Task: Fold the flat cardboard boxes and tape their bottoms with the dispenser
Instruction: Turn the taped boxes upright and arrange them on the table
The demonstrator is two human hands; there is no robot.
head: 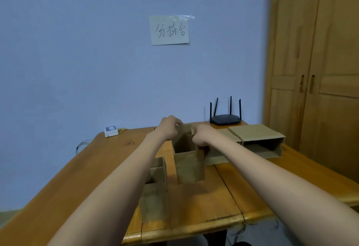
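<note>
Cardboard box (189, 165), the upright one in the middle of the table (108, 160), is the piece being worked in the single head view. It stands open-ended, its near wall facing the person and its far flaps up under the fingers, probably so those flaps can be folded inward. The left hand (169, 128) has its fingers (177, 122) curled over the top edge of the far flap, pinching it. The right hand (202, 135) grips the box's right-hand edge just beside them, fingers wrapped out of sight behind the cardboard. Holding both sides at once likely keeps the walls square while the flap bends.

Nearer than the fingers and to their left stands a second opened box (155, 183), partly hidden by the left forearm. To the right of the fingers a third box (258, 139) lies on its side with its open mouth toward the person. Beyond them sits a router (225, 119). No tape dispenser shows, so taping seems yet to come
</note>
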